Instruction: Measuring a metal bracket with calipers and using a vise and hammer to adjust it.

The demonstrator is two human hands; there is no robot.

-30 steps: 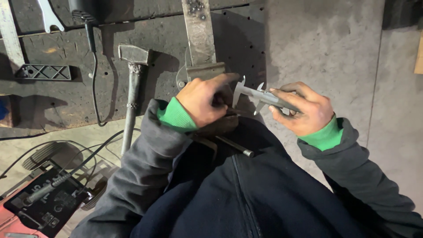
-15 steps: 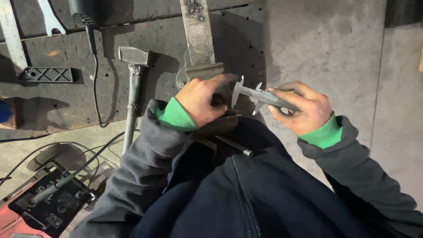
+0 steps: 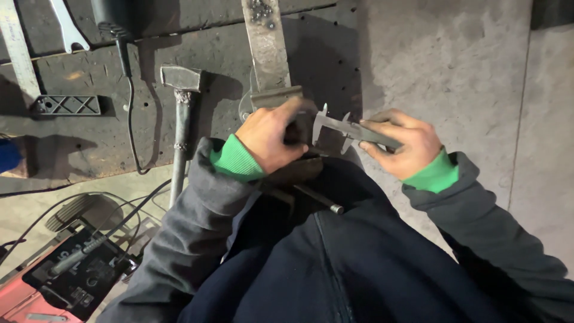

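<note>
My right hand grips a grey metal vernier caliper by its beam, jaws pointing left. My left hand is closed around a dark metal part at the caliper's jaws, right below a flat steel bar with a bracket at its end. The part itself is mostly hidden by my fingers. Both sleeves are grey with green cuffs. A thin metal rod lies across my lap under the hands.
A hammer with a metal handle lies on the dark perforated workbench to the left. A black cable, a wrench and a black plastic bracket lie further left. A red machine with cables sits on the floor.
Both hands stay at the caliper and the part; the view has shifted slightly. No grip has changed.
</note>
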